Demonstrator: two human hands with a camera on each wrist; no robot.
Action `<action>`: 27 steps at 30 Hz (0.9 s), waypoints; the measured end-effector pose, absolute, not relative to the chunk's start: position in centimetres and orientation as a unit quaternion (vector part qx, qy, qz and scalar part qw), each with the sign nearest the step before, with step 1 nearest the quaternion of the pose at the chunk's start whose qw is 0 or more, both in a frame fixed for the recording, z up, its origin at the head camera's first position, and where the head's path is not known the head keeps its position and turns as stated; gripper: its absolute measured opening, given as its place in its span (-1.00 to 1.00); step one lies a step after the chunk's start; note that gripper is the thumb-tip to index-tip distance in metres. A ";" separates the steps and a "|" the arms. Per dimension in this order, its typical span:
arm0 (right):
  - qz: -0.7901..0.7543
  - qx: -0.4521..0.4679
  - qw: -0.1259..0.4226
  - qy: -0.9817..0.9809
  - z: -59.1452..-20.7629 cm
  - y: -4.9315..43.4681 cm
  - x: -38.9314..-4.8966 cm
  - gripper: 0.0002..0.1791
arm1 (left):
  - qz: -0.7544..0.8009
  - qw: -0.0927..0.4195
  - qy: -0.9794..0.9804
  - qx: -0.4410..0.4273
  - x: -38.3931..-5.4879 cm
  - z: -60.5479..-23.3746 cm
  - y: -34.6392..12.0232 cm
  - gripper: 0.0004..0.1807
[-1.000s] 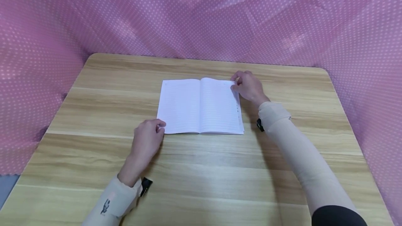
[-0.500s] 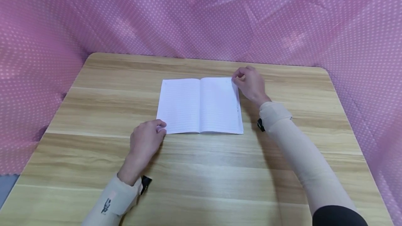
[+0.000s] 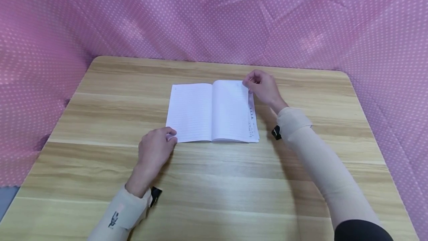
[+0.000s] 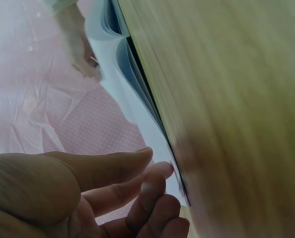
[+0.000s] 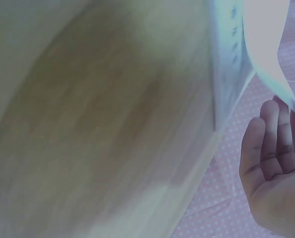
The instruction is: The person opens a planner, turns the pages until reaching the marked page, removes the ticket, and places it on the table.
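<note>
An open lined notebook (image 3: 190, 114) lies at the middle of the table, its spine pointing away from me. My right hand (image 3: 264, 87) pinches the far outer corner of a right-hand page (image 3: 230, 111) between thumb and fingers. That page bows upward in the right wrist view, and a printed sheet (image 3: 252, 122) shows beneath its outer edge. At the near left corner of the notebook rests my left hand (image 3: 155, 148). Its index fingertip touches the paper in the left wrist view, while the thumb stands apart and the other fingers curl loosely.
The notebook and both hands are on a wood-grain table (image 3: 234, 192) with rounded far corners. A pink dotted cloth (image 3: 214, 21) hangs behind it and along both sides. Each wrist carries a small black camera on a pale sleeve.
My right hand has drawn the page corner up and to the left, uncovering more of the printed sheet below. The left hand has stayed at its corner.
</note>
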State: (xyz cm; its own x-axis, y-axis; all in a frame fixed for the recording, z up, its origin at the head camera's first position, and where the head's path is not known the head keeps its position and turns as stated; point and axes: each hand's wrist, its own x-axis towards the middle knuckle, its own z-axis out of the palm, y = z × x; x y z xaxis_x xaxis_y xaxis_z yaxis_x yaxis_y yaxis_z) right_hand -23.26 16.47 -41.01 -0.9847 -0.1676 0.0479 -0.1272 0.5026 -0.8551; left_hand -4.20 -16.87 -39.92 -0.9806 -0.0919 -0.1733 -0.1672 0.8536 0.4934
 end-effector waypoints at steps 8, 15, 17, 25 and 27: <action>-0.616 -0.042 0.091 0.782 -39.9 15.6 -23.3 -0.85 | 0.264 0.073 0.959 -0.072 -4.3 -40.0 -16.7 -0.80; -0.679 -0.026 0.126 0.722 -38.9 14.1 -23.1 -0.90 | 0.265 0.082 0.958 -0.076 -4.3 -39.9 -16.6 -0.80; -0.694 -0.022 0.132 0.707 -38.6 13.6 -23.1 -0.90 | 0.265 0.083 0.957 -0.077 -4.2 -39.9 -16.6 -0.80; -0.752 0.009 0.142 0.644 -38.0 12.1 -23.0 -0.93 | 0.266 0.077 0.958 -0.071 -4.1 -39.9 -16.6 -0.80; -0.763 0.011 0.136 0.632 -37.9 11.7 -22.9 -0.94 | 0.266 0.075 0.959 -0.068 -4.1 -39.9 -16.6 -0.80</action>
State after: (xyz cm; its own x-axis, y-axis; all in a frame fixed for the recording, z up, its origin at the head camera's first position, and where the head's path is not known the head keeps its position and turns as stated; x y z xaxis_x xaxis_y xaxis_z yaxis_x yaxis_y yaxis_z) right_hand -22.94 11.66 -37.85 -0.9629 -0.1930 -0.1884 0.2209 -0.1634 -0.9615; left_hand -4.07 -16.59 -39.91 -0.9794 -0.0905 -0.1804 -0.1705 0.8496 0.4991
